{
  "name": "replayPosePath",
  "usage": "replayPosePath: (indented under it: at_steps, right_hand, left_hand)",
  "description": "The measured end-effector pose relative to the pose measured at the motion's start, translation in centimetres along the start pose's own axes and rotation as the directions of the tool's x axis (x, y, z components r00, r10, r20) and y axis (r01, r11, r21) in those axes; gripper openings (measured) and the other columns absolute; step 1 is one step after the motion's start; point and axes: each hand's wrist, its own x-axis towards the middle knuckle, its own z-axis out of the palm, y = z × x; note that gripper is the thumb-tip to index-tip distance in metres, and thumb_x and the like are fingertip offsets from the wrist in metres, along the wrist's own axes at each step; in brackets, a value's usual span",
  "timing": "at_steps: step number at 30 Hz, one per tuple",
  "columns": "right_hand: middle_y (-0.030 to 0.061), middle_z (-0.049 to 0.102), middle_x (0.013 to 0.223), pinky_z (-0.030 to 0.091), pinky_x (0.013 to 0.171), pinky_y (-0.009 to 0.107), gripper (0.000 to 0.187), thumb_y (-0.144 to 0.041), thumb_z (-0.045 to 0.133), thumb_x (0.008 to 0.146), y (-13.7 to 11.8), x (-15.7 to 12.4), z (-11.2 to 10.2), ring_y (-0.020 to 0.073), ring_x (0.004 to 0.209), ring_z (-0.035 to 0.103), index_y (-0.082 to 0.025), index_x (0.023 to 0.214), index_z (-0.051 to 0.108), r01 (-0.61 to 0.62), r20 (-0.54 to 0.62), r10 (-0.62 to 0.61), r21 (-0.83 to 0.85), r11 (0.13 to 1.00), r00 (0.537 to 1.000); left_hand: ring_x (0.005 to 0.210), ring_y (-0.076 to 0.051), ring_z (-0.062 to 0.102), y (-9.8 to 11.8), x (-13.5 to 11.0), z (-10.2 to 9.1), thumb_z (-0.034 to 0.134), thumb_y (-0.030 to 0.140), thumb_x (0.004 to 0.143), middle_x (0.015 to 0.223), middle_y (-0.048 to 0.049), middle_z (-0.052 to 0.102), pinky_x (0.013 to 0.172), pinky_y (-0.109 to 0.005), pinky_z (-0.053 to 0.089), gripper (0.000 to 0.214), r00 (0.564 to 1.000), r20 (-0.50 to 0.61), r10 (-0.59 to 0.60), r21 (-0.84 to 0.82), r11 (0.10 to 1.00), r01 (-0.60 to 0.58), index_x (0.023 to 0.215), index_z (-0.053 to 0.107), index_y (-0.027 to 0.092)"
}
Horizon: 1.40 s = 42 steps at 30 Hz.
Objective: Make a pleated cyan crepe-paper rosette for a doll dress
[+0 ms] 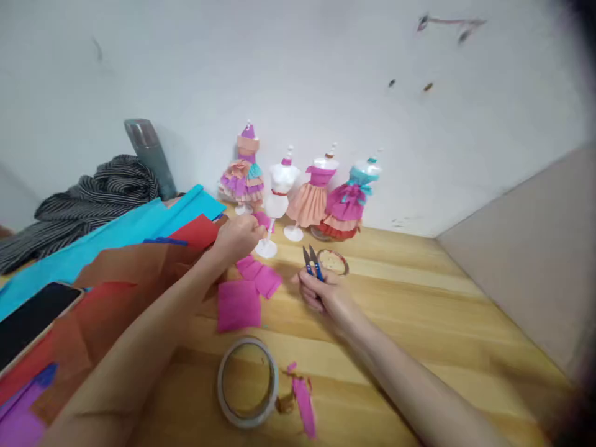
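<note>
My left hand [239,237] is closed, with a small pink piece of crepe paper [264,220] showing at its fingertips beside a bare white mannequin [279,186]. In my right hand [322,290] are blue-handled thread snips [312,264], blades apart and pointing away from me. Between the hands lie a pink strip [263,277] and a folded pink square [239,305] of the same paper. Behind them stand three small mannequins in paper dresses: a tiered one [243,177], a peach-skirted one [311,198] and a pink-and-teal one [349,202].
A tape roll [221,397] and pink scraps [304,406] lie near the front. Another ring [345,264] sits behind the right hand. Coloured paper sheets [107,316], a phone [35,320], a striped cloth [93,198] and a bottle [151,155] occupy the left.
</note>
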Motion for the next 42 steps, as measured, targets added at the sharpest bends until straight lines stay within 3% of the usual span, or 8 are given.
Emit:
replayPosePath:
  at_steps: [4,8,14,23,28,35,38,42]
  right_hand:
    - [-0.0079,0.036,0.042,0.02,0.041,0.022,0.039,-0.052,0.065,0.075,0.7,1.1,-1.0,0.0067,0.038,0.029,-0.013,0.076,0.067,0.108,0.01,-0.109,-0.253,0.962,0.994]
    - [0.0047,0.069,0.073,0.045,0.061,0.028,0.024,-0.036,0.059,0.083,1.9,1.8,-1.6,0.0189,0.067,0.061,-0.017,0.091,0.073,0.384,0.277,-0.269,-0.593,0.708,0.923]
    - [0.0048,0.069,0.072,0.044,0.062,0.025,0.019,-0.025,0.054,0.086,2.8,2.3,-2.3,0.0178,0.068,0.062,-0.019,0.078,0.07,0.462,0.382,-0.261,-0.745,0.482,0.887]
    - [-0.0029,0.046,0.055,0.029,0.049,0.024,0.023,-0.038,0.063,0.073,1.7,2.5,-2.3,0.0094,0.05,0.037,-0.016,0.067,0.06,0.301,0.023,-0.325,-0.44,0.846,0.946]
    - [-0.0061,0.038,0.049,0.021,0.044,0.024,0.028,-0.044,0.069,0.068,2.1,3.0,-2.6,0.0079,0.045,0.03,-0.016,0.072,0.062,0.251,-0.095,-0.286,-0.278,0.927,0.954]
    - [-0.0075,0.037,0.045,0.012,0.041,0.023,0.036,-0.048,0.076,0.065,2.0,2.4,-2.1,0.0052,0.04,0.026,-0.015,0.072,0.062,0.137,-0.066,-0.143,-0.09,0.987,0.988]
    - [-0.0093,0.035,0.042,0.009,0.039,0.022,0.033,-0.043,0.078,0.065,1.6,2.0,-1.7,0.0039,0.037,0.022,-0.015,0.073,0.062,0.074,0.011,-0.074,0.024,0.997,0.997]
    - [-0.0119,0.029,0.042,0.008,0.039,0.021,0.027,-0.034,0.078,0.066,1.3,1.3,-1.4,0.0021,0.036,0.018,-0.014,0.074,0.061,-0.053,0.169,0.018,0.206,0.977,0.985]
  left_hand:
    - [0.086,-0.022,0.062,-0.8,0.3,-0.2,0.034,0.038,0.096,0.081,-0.0096,0.066,0.066,-0.027,0.039,0.043,0.995,0.034,0.097,0.087,0.991,-0.1,0.09,0.07,0.015]
    - [0.096,-0.028,0.064,-0.9,-0.2,0.4,0.053,0.044,0.085,0.093,-0.0133,0.069,0.074,-0.031,0.047,0.034,0.978,0.196,0.069,0.151,0.984,-0.099,0.093,0.068,0.014]
    - [0.093,-0.03,0.067,-0.8,-0.4,3.2,0.057,0.017,0.074,0.096,-0.0186,0.069,0.074,-0.035,0.05,0.022,0.926,0.361,0.108,0.141,0.976,-0.169,0.092,0.067,0.01]
    - [0.057,-0.013,0.051,-0.9,-0.1,-0.3,0.047,0.027,0.08,0.058,-0.0016,0.056,0.053,-0.023,0.035,0.027,0.888,0.354,0.294,-0.171,0.954,-0.248,0.056,0.051,0.015]
    - [0.056,-0.01,0.039,-2.0,0.7,-0.1,0.05,0.014,0.07,0.055,0.0018,0.045,0.051,-0.024,0.025,0.018,0.939,0.207,0.276,-0.255,0.942,-0.221,0.053,0.043,0.016]
    - [0.061,-0.012,0.048,-2.8,0.7,-0.7,0.06,0.019,0.068,0.064,0.0005,0.057,0.056,-0.023,0.031,0.006,0.915,0.269,0.302,-0.217,0.944,-0.248,0.064,0.061,0.015]
    - [0.077,-0.018,0.057,-2.2,0.3,-1.3,0.065,0.021,0.067,0.087,-0.0046,0.067,0.065,-0.024,0.038,0.024,0.968,0.11,0.224,-0.155,0.966,-0.206,0.09,0.068,0.016]
    - [0.069,-0.015,0.056,-0.4,-0.6,-1.8,0.058,0.019,0.073,0.075,-0.0032,0.065,0.062,-0.024,0.038,0.011,0.986,-0.038,0.165,-0.301,0.939,-0.169,0.077,0.067,0.014]
